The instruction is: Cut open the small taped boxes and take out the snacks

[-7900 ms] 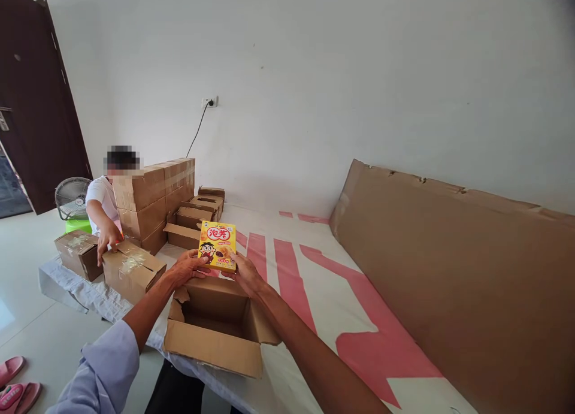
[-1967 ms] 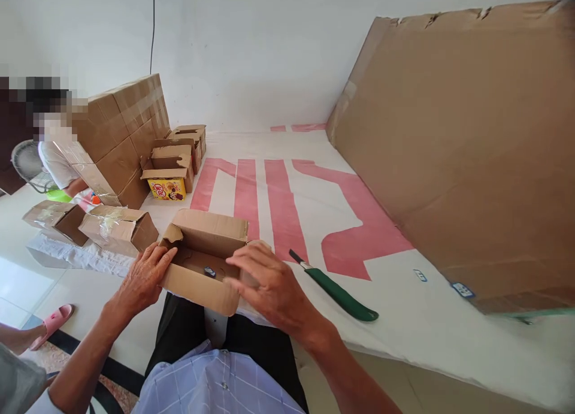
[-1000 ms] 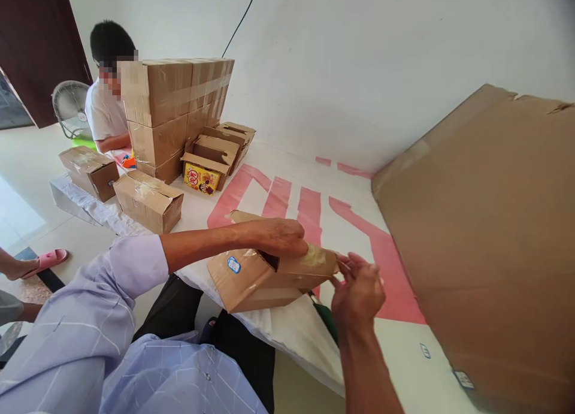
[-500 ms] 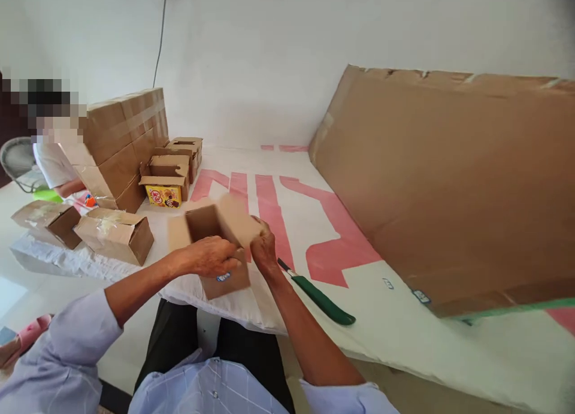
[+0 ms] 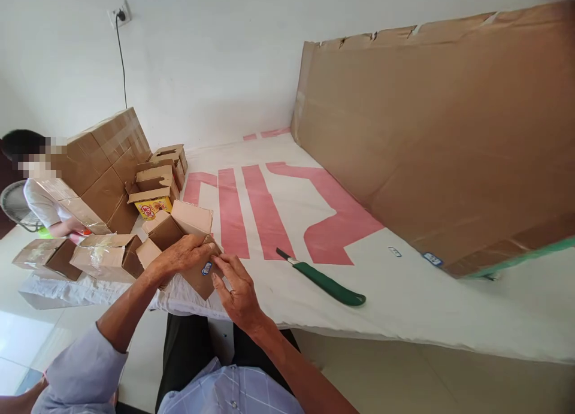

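A small cardboard box (image 5: 196, 283) stands before me near the table's front edge, flaps raised and a blue-and-white sticker (image 5: 207, 268) on its near side. My left hand (image 5: 186, 253) is closed over the box's near upper edge, its fingertips partly hidden. At the box's right corner, beside the sticker, my right hand (image 5: 238, 289) touches the cardboard with its fingertips, thumb and fingers apart. A knife with a green handle (image 5: 330, 285) lies on the cloth to the right of that hand.
Two taped cardboard boxes (image 5: 108, 257) line the left front edge. Behind them are stacked cartons (image 5: 101, 168) and open boxes, one holding a yellow package (image 5: 153, 208). A large cardboard panel (image 5: 422, 138) stands right. Another person (image 5: 40, 201) sits far left.
The view has shifted. My right hand has let go of the raised flap and come down to the box's right corner. My left hand stays at the box's near edge.
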Motion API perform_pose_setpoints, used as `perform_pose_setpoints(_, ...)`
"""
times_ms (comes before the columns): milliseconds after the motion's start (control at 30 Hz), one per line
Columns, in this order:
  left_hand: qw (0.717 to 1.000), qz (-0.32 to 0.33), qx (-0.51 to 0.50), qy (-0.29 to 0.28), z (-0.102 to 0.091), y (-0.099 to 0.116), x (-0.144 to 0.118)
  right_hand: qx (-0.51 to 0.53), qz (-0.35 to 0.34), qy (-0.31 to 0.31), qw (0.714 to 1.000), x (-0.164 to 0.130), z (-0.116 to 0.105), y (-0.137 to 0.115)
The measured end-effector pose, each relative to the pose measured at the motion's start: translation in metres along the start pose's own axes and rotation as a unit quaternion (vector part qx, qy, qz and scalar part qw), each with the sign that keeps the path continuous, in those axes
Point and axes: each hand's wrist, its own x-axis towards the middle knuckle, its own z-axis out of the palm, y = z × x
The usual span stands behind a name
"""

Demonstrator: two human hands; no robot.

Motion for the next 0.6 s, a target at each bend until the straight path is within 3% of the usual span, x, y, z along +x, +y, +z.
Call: perform_pose_setpoints(600,0.999,0.029,0.021,-0.009,-0.005,-0.007,0.010,-0.005,-0.023,0.010,1.000,0.009,0.003,-0.009)
